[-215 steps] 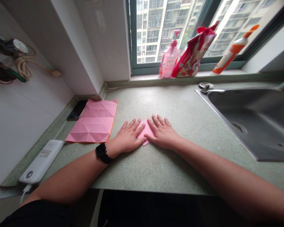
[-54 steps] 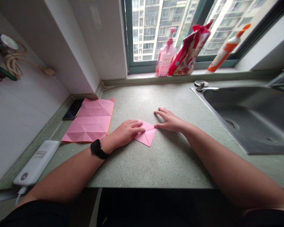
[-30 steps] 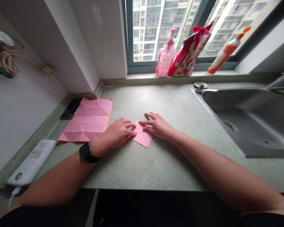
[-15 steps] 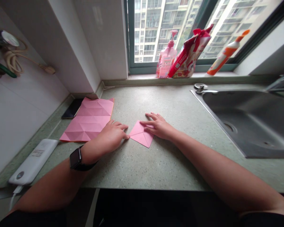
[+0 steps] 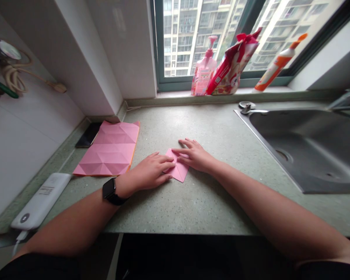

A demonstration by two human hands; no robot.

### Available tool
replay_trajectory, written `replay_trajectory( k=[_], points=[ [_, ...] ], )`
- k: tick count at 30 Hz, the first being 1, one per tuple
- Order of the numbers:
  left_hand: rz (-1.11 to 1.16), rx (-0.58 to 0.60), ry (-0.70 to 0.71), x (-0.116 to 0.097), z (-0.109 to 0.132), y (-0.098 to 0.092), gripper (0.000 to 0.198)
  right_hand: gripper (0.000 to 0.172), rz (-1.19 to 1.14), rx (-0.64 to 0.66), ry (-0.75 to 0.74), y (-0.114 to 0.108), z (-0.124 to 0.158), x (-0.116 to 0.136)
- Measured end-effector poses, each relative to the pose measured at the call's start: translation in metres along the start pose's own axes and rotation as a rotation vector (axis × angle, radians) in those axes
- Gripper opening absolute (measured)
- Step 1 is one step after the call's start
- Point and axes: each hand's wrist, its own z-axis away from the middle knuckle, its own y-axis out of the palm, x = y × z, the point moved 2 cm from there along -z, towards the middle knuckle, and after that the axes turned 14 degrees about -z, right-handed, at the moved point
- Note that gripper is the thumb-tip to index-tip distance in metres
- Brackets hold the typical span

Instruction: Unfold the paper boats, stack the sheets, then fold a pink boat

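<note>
A small folded square of pink paper (image 5: 181,171) lies turned like a diamond on the counter, with crease or flap lines meeting near its middle. My left hand (image 5: 151,170), with a black watch (image 5: 112,190) on the wrist, rests over the paper's left corner, fingers stretched out. On the paper's right side lies my right hand (image 5: 196,154), its fingers spread and fingertips on the upper right edge. The hands cover the left and right corners. Creased larger pink sheets (image 5: 111,146) with an orange edge lie to the left.
A dark phone-like slab (image 5: 88,135) sits partly under the sheets. Nearer me is a white power bank (image 5: 43,200) with a cable. The steel sink (image 5: 315,151) is at right. A pink pump bottle (image 5: 204,74), a red bag (image 5: 233,68) and an orange-white bottle (image 5: 275,68) stand on the sill.
My left hand has moved right, from beside the small paper's left corner to over it. My right hand and the paper have hardly moved.
</note>
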Motion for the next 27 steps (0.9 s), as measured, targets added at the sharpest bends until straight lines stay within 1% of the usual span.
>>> replay_trajectory(
  k=[4,6,8,10,12,14,15,16,18,19,20,21,23,27],
  points=[
    [0.048,0.019,-0.021,0.002,0.001,-0.002,0.039,0.07,-0.009,-0.02,0.052,-0.003,0.002,-0.018],
    [0.066,0.024,-0.036,0.002,0.001,-0.003,0.042,0.076,-0.025,-0.043,0.075,-0.007,0.003,-0.031],
    [0.076,0.024,-0.049,0.002,0.001,-0.003,0.045,0.076,-0.04,-0.057,0.081,-0.013,0.005,-0.043],
    [0.074,0.016,-0.049,0.002,0.001,-0.002,0.045,0.072,-0.051,-0.06,0.06,-0.02,0.007,-0.049],
    [0.066,0.004,-0.04,0.003,0.002,-0.001,0.042,0.071,-0.075,-0.076,0.015,-0.027,0.008,-0.049],
    [0.059,-0.006,-0.032,0.003,0.002,0.0,0.039,0.071,-0.114,-0.12,-0.021,-0.033,0.008,-0.045],
    [0.056,-0.008,-0.029,0.004,0.002,0.0,0.037,0.068,-0.131,-0.142,-0.031,-0.035,0.008,-0.041],
    [0.052,-0.011,-0.026,0.004,0.002,0.0,0.036,0.059,-0.143,-0.156,-0.04,-0.036,0.007,-0.037],
    [0.038,-0.023,-0.018,0.004,0.002,0.0,0.033,0.034,-0.146,-0.149,-0.066,-0.036,0.008,-0.026],
    [0.029,-0.03,-0.012,0.004,0.002,0.0,0.032,0.024,-0.143,-0.133,-0.084,-0.034,0.008,-0.021],
    [0.017,-0.039,-0.007,0.003,0.002,-0.001,0.032,0.018,-0.142,-0.115,-0.1,-0.032,0.009,-0.016],
    [0.005,-0.046,-0.003,0.003,0.002,-0.001,0.031,0.015,-0.144,-0.098,-0.112,-0.03,0.009,-0.011],
    [-0.018,-0.049,0.004,0.004,0.002,-0.001,0.031,0.015,-0.166,-0.079,-0.117,-0.027,0.01,-0.005],
    [-0.055,-0.049,0.021,0.006,0.001,0.0,0.031,0.013,-0.254,-0.093,-0.074,-0.029,0.008,0.002]
  ],
)
